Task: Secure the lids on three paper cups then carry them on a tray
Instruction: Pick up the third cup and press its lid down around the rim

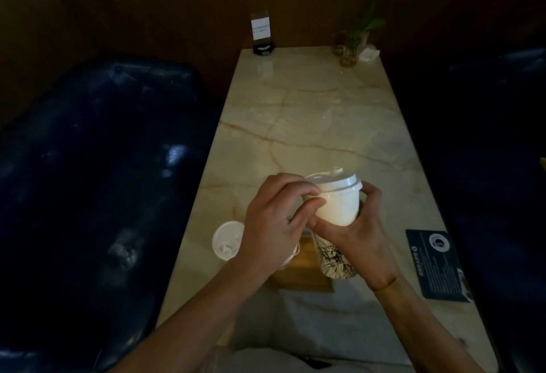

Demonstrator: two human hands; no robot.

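Right hand [359,233] clamped on white cup [339,207] body; left hand [271,225] pinching lid [335,180] rim. Printed cup [335,257] below hands, lid status unclear. Loose lid [227,241] left of left hand. Wooden tray [304,275] beneath. Sealing unfinished; carrying pending.

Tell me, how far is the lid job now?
In hand: both hands, left hand and right hand, hold the white cup, its lid on top. Printed cup stands below; its top is hidden. One lidded cup stands left. Carrying on the wooden tray remains.
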